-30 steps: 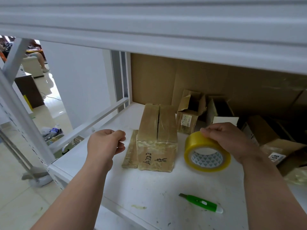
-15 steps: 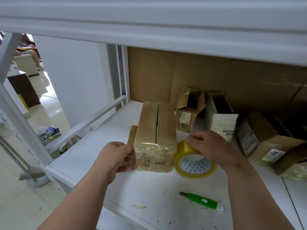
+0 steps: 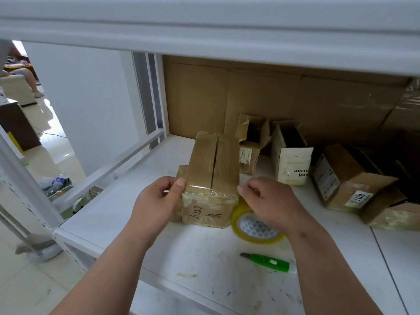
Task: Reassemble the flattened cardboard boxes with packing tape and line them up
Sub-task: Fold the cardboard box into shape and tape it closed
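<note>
A taped brown box (image 3: 212,176) with handwriting on its front stands on the white shelf (image 3: 204,258). My left hand (image 3: 159,205) grips its front left corner, thumb on the top edge. My right hand (image 3: 270,201) has curled fingers against the box's front right corner. Under that hand the yellow tape roll (image 3: 256,228) lies on the shelf, touching the box's right side. A flat cardboard piece (image 3: 181,172) sits behind my left hand, beside the box.
A green utility knife (image 3: 268,262) lies near the shelf's front edge. Behind stand an open small box (image 3: 252,142), a white printed box (image 3: 293,164) and a labelled brown box (image 3: 347,187). Cardboard sheets (image 3: 272,98) line the back; an upper shelf beam (image 3: 204,30) hangs overhead.
My left hand moved in and took hold of the box's left corner. My right hand brought the tape roll down beside the box and shifted its fingers to the box's right corner.
</note>
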Demonstrator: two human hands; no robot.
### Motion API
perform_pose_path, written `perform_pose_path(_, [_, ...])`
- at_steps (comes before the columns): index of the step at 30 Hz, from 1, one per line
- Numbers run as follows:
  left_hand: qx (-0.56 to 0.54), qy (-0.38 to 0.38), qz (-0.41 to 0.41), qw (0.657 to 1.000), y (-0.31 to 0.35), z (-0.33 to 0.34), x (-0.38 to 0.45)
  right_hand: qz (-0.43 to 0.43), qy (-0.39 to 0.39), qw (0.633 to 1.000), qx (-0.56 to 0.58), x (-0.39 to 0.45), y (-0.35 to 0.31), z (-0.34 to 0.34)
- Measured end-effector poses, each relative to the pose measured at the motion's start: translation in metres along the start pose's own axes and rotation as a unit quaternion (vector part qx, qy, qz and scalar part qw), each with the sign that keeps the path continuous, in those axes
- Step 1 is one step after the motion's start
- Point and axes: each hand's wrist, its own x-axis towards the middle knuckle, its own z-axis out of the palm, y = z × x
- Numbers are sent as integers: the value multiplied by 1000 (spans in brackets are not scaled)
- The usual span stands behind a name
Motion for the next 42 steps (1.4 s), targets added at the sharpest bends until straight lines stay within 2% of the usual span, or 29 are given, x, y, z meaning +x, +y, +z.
perform_pose_path(4, [90,6,75,993,5,-2,-3,-6,20,999,-39,-6,-5,5])
perform_pose_path(9, [226,20,189,955,-4,-2,-2,-29,49,996,-69,-8,-10,11])
perform_pose_path(11, [246,13,207,947,-11,-4,0,-33,72,993,-84,-7,-12,16])
perform_pose_path(14, [227,-2,210,951,-18,-8,2,-30,99,988,-111,-6,-16,22])
perform_pose_path(17, [200,32,223,954,-20,-4,3,-32,117,985,-121,-7,-18,25])
perform_pose_path(19, [198,53,207,957,-16,2,4,-41,134,982,-129,-7,-20,27])
perform_pose_path(24, [188,42,181,964,-8,10,3,-42,160,979,-118,-4,-29,36])
perform_pose_path(29, [237,60,191,951,-5,13,8,-15,179,977,-112,-5,-34,44])
perform_pose_path(33, [224,59,174,957,-3,12,11,-5,198,976,-92,-4,-31,43])
perform_pose_path(39, [186,20,191,964,-6,3,16,-59,155,983,-81,1,-20,37])
perform_pose_path(42, [203,12,219,954,-10,0,16,-69,118,990,-38,1,-11,31])
